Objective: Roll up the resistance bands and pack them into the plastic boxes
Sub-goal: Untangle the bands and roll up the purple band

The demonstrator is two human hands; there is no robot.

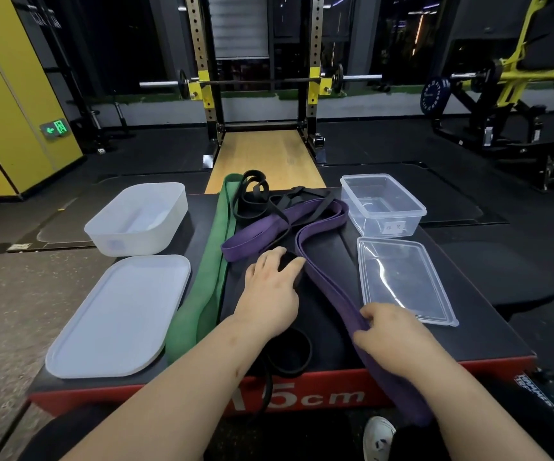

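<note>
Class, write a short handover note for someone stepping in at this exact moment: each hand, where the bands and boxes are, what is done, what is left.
Left hand: on the platform beside the purple band; unclear whether it grips anything.
Right hand: pinches the purple band's near end.
Green band: unrolled, left of centre.
Black bands: tangled at the far side.
White box and clear box: open, nothing inside, with the white lid and clear lid lying in front of them.
Done: nothing rolled or packed.
Left: roll every band, pack, close.

purple band [322, 277] unrolled, centre | green band [209, 277] flat beside | frosted box [129, 241], clear box [385, 224] empty
</note>
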